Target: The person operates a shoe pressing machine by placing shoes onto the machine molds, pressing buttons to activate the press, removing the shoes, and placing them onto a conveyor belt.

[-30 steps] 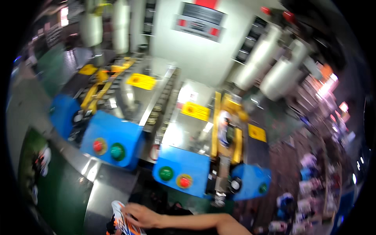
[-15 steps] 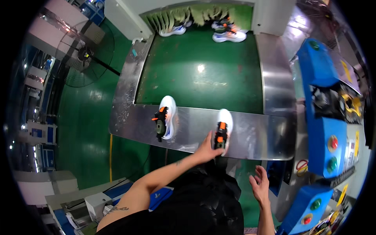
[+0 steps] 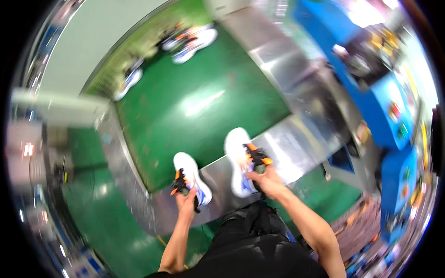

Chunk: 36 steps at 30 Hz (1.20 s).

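Note:
Two sneakers with white soles, blue patches and black-and-orange uppers lie on their sides at the steel front edge of a green conveyor belt. My left hand (image 3: 186, 202) is closed round the heel end of the left sneaker (image 3: 200, 185). The right sneaker (image 3: 237, 160) is in my right hand (image 3: 270, 181), its thumb laid over the upper and the other fingers mostly hidden. Both toes point away from me, over the belt.
Farther along the green belt (image 3: 185, 116), several more sneakers (image 3: 199, 41) lie by a fringed curtain at a machine opening. A steel ledge (image 3: 282, 143) borders the belt. Blue machine units with red and green buttons (image 3: 395, 111) stand at the right.
My left hand has gone from the right sneaker to the left one. My right hand, earlier open off to the right, now grips the right sneaker. The whole view has turned.

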Available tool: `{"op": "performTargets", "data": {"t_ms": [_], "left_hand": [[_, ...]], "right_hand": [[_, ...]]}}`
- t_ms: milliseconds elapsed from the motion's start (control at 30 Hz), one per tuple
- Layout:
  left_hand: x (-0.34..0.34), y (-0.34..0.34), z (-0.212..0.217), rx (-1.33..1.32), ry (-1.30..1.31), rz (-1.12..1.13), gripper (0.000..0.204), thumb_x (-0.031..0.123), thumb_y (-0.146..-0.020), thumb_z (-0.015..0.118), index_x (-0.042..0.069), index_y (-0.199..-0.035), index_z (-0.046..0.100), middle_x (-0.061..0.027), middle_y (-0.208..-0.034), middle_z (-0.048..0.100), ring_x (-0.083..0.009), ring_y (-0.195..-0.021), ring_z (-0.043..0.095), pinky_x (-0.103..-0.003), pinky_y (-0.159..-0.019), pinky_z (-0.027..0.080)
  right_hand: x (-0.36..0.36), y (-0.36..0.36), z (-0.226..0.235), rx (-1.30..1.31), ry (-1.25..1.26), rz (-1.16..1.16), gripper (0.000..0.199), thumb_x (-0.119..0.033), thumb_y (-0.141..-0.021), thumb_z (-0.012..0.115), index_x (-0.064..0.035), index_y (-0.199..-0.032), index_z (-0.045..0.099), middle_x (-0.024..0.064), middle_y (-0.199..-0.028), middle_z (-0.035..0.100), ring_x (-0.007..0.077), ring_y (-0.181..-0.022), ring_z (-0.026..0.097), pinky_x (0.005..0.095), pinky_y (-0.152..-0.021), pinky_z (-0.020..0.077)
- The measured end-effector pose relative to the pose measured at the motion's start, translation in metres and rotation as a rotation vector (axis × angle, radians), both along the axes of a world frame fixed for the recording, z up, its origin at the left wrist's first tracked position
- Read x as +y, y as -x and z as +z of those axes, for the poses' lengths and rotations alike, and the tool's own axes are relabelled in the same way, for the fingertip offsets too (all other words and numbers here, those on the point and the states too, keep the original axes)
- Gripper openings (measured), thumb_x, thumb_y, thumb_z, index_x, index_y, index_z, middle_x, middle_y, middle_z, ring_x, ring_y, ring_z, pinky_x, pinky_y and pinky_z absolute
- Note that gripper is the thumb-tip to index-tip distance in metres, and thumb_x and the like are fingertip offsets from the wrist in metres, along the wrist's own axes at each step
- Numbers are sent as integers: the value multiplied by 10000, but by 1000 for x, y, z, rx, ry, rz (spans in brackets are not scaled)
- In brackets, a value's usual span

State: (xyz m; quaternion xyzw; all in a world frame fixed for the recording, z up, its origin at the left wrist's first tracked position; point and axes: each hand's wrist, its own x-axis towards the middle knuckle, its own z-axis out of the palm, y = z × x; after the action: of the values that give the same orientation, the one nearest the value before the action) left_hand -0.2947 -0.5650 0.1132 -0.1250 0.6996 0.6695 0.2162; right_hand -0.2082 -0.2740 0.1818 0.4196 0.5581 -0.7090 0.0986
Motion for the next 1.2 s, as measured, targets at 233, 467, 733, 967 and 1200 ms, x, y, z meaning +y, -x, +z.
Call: {"op": "performTargets", "data": {"t_ms": [233,467,733,967,1200], "left_hand": [[162,59,139,150,-119,-1170,564,33,-812,660,9,-1317,410,-98,-1173,551,-193,-1010,581,-328,-887,480],[159,-159,255,-290,-423,-1932,896,164,-662,779,10,-1410,309,-179,-1335,433,-291,-1209,482,-399,-1019,412],[23,-324,294,-1042,146,-2732,748,120,-753,745,33,-1396,373,-98,-1312,466,-189,-1233,426,-360,-1043,351],[-62,-502,240,490,-624,-2992,667,184,-757,702,-54,-1296,391,-233,-1128,579,-321,-1086,561,-352,-937,433],[-40,-399,249,-105,-672,-2956,475,-11,-848,614,-37,-1290,442,-166,-1319,487,-223,-1237,479,-349,-1038,392]], "right_hand": [[-37,-104,112,518,-243,-529,626,-96,-777,718,-2,-1330,441,93,-1232,521,153,-1131,458,273,-998,346],[-243,-340,221,254,-930,-1258,447,-166,-766,749,-6,-1136,556,46,-1118,567,145,-1037,492,305,-951,388],[-585,-326,233,-907,-632,-2404,589,-88,-752,702,11,-1281,463,93,-1162,579,203,-1059,556,334,-969,400],[-617,-382,188,-1496,-739,-2441,463,-47,-881,554,41,-1314,416,217,-1257,525,323,-1175,508,352,-1019,354],[-473,-354,192,-793,-1732,-2120,135,28,-793,479,37,-890,573,187,-971,637,257,-921,615,369,-826,500]]}}
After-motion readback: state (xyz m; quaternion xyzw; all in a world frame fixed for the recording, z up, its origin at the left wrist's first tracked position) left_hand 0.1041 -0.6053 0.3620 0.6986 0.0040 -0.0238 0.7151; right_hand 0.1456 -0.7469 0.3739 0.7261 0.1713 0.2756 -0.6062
